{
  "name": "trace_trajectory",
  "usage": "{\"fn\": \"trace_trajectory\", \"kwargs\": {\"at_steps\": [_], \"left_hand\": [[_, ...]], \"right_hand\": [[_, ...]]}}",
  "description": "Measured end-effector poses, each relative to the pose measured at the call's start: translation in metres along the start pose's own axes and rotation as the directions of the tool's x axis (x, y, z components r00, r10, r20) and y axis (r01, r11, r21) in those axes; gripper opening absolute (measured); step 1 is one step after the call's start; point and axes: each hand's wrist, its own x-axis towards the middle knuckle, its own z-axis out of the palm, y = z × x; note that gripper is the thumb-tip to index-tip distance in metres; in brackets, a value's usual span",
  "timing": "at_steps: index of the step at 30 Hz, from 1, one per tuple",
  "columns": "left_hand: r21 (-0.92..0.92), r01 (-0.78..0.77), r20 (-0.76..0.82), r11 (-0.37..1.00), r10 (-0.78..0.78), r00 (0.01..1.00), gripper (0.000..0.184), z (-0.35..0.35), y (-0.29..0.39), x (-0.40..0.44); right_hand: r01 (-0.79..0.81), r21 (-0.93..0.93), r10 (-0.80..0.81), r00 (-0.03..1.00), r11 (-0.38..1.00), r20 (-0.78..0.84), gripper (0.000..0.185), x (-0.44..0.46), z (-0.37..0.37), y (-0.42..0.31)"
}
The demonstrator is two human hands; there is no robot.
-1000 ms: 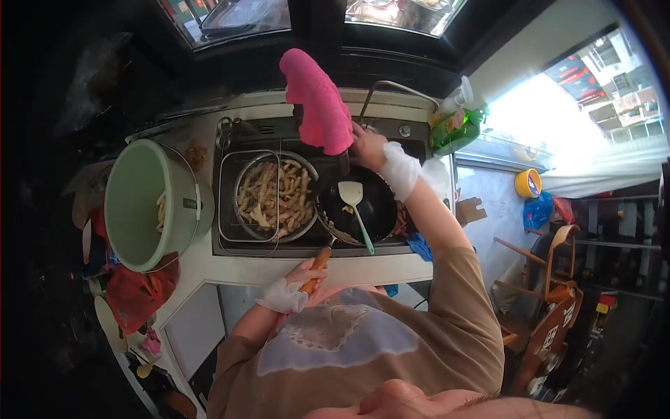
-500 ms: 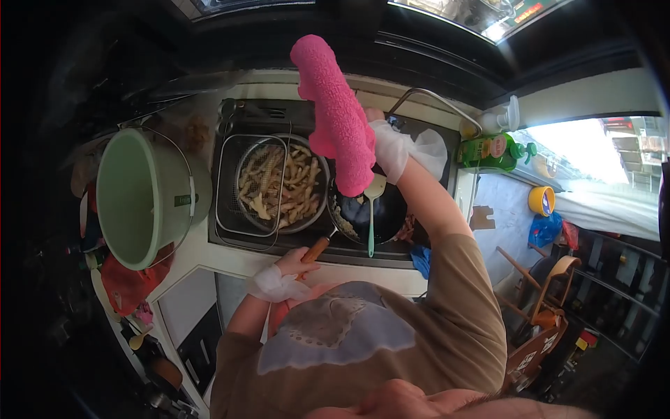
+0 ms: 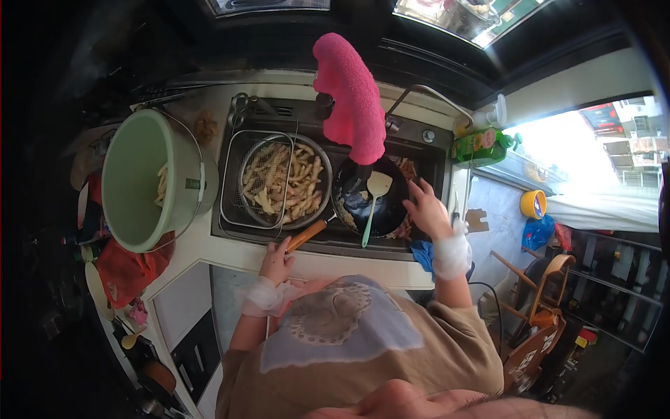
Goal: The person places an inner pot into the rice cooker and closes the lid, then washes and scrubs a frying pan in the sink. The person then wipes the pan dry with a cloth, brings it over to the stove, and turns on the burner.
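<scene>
Wok (image 3: 391, 218) sits over the sink (image 3: 328, 246), not emptied: food bits (image 3: 347, 211) and spatula (image 3: 377, 185) lie inside; my left hand (image 3: 274, 266) meets its handle (image 3: 307, 235), grip unclear; my right hand (image 3: 428, 211) spreads empty beside its rim

A pink cloth (image 3: 352, 98) partly hides the wok (image 3: 393, 209).

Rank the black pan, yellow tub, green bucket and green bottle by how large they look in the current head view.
1. Green bucket
2. Black pan, handle excluded
3. Green bottle
4. Yellow tub

Apparent size only; the tub seems farther from the camera.
</scene>
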Motion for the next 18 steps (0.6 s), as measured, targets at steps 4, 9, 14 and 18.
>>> {"fn": "trace_trajectory", "kwargs": {"at_steps": [4,9,14,18], "left_hand": [[0.099,-0.065,-0.219,0.993,0.085,0.972,0.062,-0.006,-0.015,-0.017],[-0.085,-0.067,-0.276,0.994,0.041,0.960,0.058,-0.027,-0.049,-0.070],[-0.206,-0.006,-0.426,0.978,-0.084,0.901,0.051,-0.032,-0.102,-0.180],[-0.362,0.122,-0.499,0.924,-0.302,0.812,0.047,-0.002,-0.157,-0.298]], "right_hand": [[-0.083,0.045,0.083,0.997,0.995,0.003,0.051,-0.083,-0.024,-0.017],[-0.108,-0.163,0.148,0.955,0.981,0.259,0.052,-0.136,-0.048,-0.074],[0.156,0.880,-0.717,0.651,0.449,0.250,0.056,-0.151,-0.031,-0.150],[0.493,0.329,-0.546,0.833,0.805,0.086,0.041,-0.168,0.015,-0.252]]}}
